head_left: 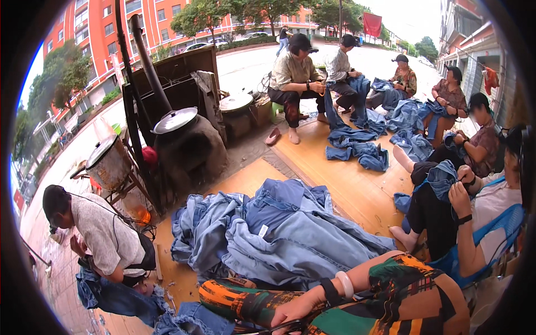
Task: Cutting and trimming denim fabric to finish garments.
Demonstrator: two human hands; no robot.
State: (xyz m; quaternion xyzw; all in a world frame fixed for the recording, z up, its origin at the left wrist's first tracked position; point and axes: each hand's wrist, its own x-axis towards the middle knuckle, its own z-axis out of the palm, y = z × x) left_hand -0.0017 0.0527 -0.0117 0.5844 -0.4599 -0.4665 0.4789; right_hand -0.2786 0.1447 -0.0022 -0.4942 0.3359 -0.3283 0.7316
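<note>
Head view showed a broad heap of denim garments [312,245] on the tan boards [248,176], just beyond the wearer's knees: pale, washed-out blue for the most part, crumpled into soft folds, with a deeper blue panel near the top and a small white tag [263,230] toward the middle. A darker denim piece [195,322] with ragged, pale edges lay near the lower edge, to the left of the wearer's right hand [295,310]. The right forearm slanted down and leftward across the lap, a black band [330,291] and a pale bangle [345,285] at its wrist, the back of the hand uppermost. Its fingers pointed downward by a thin dark thing [287,327]; whether the grip was closed on it could not be told. The left hand was out of view.
</note>
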